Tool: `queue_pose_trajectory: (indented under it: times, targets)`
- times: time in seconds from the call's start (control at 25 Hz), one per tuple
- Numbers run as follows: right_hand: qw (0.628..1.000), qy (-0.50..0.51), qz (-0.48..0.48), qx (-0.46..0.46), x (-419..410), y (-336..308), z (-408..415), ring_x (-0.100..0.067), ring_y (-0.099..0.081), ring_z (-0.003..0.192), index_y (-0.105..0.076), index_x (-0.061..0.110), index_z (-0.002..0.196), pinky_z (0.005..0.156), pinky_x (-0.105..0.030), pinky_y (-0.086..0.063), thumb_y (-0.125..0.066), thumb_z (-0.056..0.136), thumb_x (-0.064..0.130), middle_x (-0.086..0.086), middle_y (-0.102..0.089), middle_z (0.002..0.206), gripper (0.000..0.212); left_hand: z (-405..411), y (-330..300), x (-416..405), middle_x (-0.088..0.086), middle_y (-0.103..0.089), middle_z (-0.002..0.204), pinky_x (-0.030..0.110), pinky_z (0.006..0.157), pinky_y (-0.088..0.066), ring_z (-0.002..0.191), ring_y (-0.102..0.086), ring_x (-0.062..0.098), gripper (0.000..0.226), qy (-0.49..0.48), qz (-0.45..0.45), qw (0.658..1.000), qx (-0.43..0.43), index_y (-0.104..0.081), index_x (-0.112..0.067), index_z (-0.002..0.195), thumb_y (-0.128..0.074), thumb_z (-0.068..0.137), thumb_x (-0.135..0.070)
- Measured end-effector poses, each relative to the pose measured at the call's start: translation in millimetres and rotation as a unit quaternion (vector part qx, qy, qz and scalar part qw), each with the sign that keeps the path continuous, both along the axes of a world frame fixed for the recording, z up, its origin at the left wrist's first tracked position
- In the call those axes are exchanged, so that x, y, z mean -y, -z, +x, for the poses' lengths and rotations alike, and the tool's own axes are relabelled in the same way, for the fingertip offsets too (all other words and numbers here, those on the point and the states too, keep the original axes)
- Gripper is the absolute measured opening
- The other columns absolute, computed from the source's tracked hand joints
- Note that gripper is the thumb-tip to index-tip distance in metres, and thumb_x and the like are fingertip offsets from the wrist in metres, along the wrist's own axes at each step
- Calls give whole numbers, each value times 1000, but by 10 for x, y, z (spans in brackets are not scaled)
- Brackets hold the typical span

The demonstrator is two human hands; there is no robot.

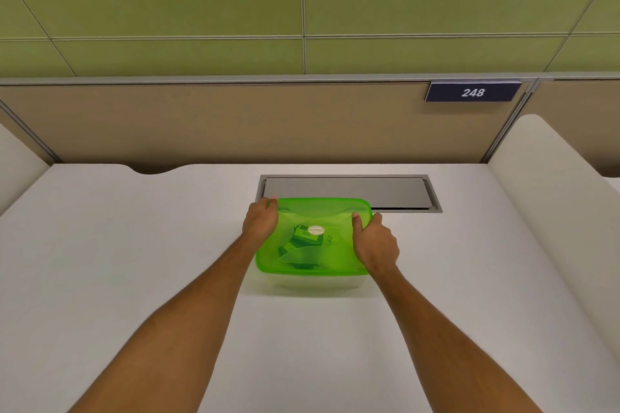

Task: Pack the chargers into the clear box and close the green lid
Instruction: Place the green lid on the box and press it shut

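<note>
A translucent green lid [315, 211] lies on top of the clear box [315, 282] in the middle of the white desk. Through the lid I see several chargers [303, 238] as dark shapes, one with a printed label, and a round white sticker on the lid. My left hand [260, 220] grips the lid's far left corner, fingers curled over the edge. My right hand [374, 241] holds the lid's right edge, thumb pressed on top near the far right corner.
A grey metal cable flap [385, 193] is set into the white desk [134, 245] just behind the box. A tan partition with a dark "248" plate [473, 91] closes the back. White side panels [553, 194] rise left and right.
</note>
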State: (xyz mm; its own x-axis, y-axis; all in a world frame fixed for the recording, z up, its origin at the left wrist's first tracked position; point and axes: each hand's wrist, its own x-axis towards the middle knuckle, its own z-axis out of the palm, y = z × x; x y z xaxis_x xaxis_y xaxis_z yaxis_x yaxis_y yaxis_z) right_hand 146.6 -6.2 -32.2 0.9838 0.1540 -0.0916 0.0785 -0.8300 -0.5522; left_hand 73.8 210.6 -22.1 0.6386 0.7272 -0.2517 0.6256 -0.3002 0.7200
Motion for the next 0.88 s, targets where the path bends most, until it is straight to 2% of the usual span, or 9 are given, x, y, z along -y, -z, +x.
queue_pose_trajectory:
  times: [0.08, 0.24, 0.32, 0.44, 0.64, 0.88]
  targets:
    - [1000, 1, -6, 3, -2, -1, 2, -41, -63, 100, -45, 7, 124, 76, -42, -48, -28, 96, 57, -20, -67, 109, 60, 113, -11, -60, 22, -52, 133, 39, 98, -38, 120, -49, 36, 49, 10, 14, 1000, -13, -52, -7, 132, -29, 101, -38]
    - [1000, 1, -19, 0, -10, -7, 1, -40, -63, 100, -44, 8, 123, 77, -41, -48, -27, 95, 57, -19, -67, 109, 59, 258, 23, -143, 23, -63, 117, 34, 77, -40, 103, -57, 36, 42, 15, 75, 996, -44, -63, -3, 108, -34, 99, -33]
    - [1000, -2, -21, -1, -15, 1, 9, -40, -63, 100, -45, 8, 122, 76, -41, -48, -26, 96, 57, -18, -67, 108, 58, 281, 67, -168, 24, -64, 110, 33, 72, -38, 95, -57, 36, 39, 5, 82, 996, -43, -64, -2, 100, -36, 97, -28]
    - [1000, -2, -23, 0, -9, 12, 15, -39, -64, 99, -45, 8, 122, 76, -41, -48, -26, 96, 57, -18, -67, 108, 59, 286, 97, -192, 26, -65, 104, 33, 70, -38, 83, -52, 32, 36, 5, 81, 996, -38, -64, 1, 94, -39, 96, -25]
    - [999, 1, -33, -4, -13, 19, 38, -40, -63, 100, -44, 8, 121, 75, -40, -45, -26, 96, 57, -18, -66, 109, 58, 301, 99, -194, 25, -66, 98, 31, 68, -37, 78, -49, 29, 36, 1, 87, 996, -26, -64, 2, 87, -40, 96, -23]
    - [999, 1, -27, -42, -51, -54, 97, -43, -57, 108, -40, 11, 130, 83, -44, -43, -35, 93, 56, -18, -53, 125, 59, 282, 117, -159, 23, -68, 97, 32, 67, -39, 75, -49, 29, 36, -20, 108, 994, -26, -66, 0, 88, -40, 97, -25]
